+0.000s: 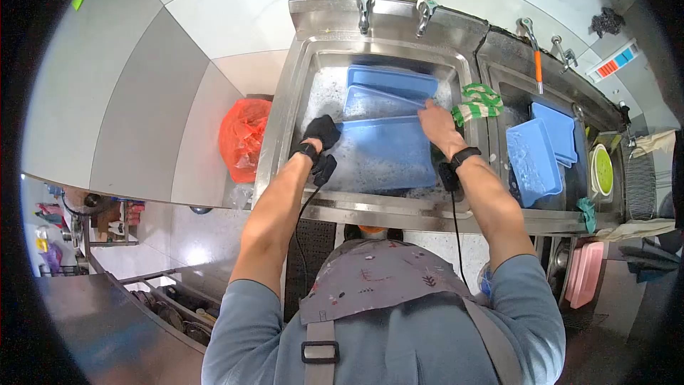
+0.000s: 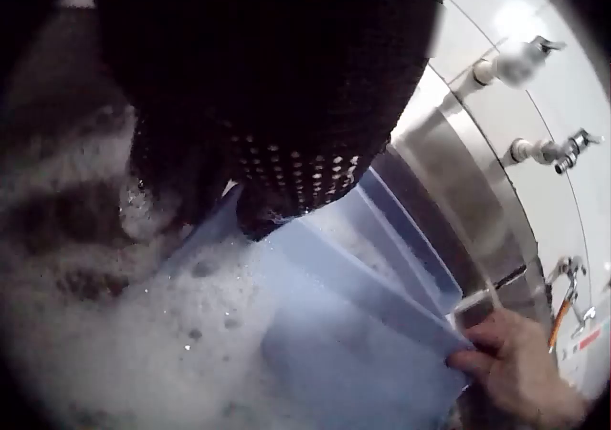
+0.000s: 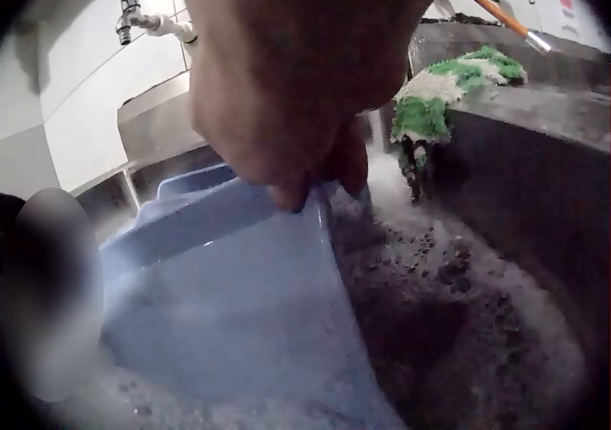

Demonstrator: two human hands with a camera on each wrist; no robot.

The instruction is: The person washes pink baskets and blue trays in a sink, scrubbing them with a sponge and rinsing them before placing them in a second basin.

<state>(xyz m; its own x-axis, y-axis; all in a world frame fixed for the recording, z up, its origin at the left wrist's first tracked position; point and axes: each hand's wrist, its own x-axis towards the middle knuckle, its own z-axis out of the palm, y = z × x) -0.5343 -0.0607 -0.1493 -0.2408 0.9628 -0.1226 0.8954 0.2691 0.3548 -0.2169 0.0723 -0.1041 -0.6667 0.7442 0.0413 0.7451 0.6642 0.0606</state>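
In the soapy water of the left sink point(image 1: 283, 128), a shallow blue tray point(image 1: 388, 146) leans with its near part under foam. My left hand point(image 1: 322, 132), in a black dotted glove, grips the tray's far left corner; the glove point(image 2: 286, 86) hides much of that hold in the left wrist view. My bare right hand point(image 1: 439, 128) pinches the opposite far corner, thumb and fingers over the rim, as the right wrist view also shows on the tray point(image 3: 239, 287). Behind it, two more blue trays point(image 1: 392, 78) lean toward the sink's back wall.
A green-and-white cloth point(image 1: 479, 103) hangs over the divider. In the right sink stand blue trays point(image 1: 531, 160) and a green strainer point(image 1: 603, 170). Taps point(image 1: 365, 1) project above the back edge. An orange bag point(image 1: 244, 135) sits left of the sink.
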